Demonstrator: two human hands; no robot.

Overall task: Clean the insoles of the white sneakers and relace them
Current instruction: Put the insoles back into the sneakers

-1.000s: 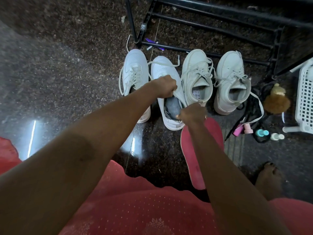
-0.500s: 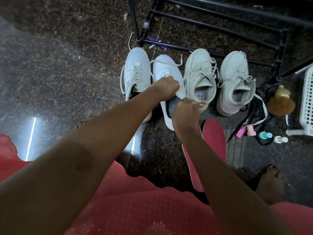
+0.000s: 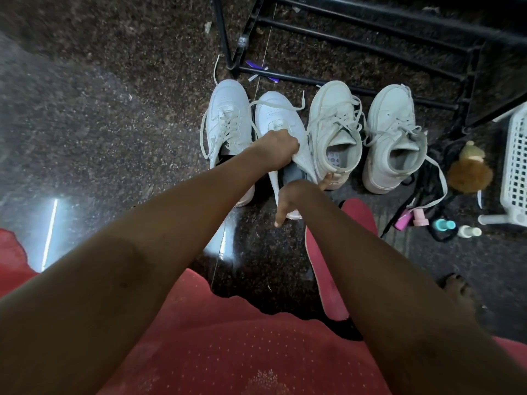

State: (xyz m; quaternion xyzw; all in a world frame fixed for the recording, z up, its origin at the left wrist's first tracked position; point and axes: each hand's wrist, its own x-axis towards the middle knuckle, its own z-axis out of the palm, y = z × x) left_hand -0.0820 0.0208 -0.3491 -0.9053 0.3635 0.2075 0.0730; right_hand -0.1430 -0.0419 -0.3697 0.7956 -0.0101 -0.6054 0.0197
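Our left hand (image 3: 281,149) clenches the white leather low-top sneaker (image 3: 275,112) at frame centre, toe pointing up-frame. Our right hand (image 3: 296,195) is nearer the heel opening, over the grey insole (image 3: 294,175); we cannot tell its grip.

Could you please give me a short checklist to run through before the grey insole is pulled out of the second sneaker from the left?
1. Left hand grips the tongue of the second sneaker, holding the opening wide: ok.
2. Grey insole visible in the opening: ok.
3. Right hand pinching that insole: cannot tell, the wrist hides the contact.
4. Pink insole already out, lying on the floor: ok.
5. Third sneaker apart from the right hand: not ok, one finger seems to touch its heel.
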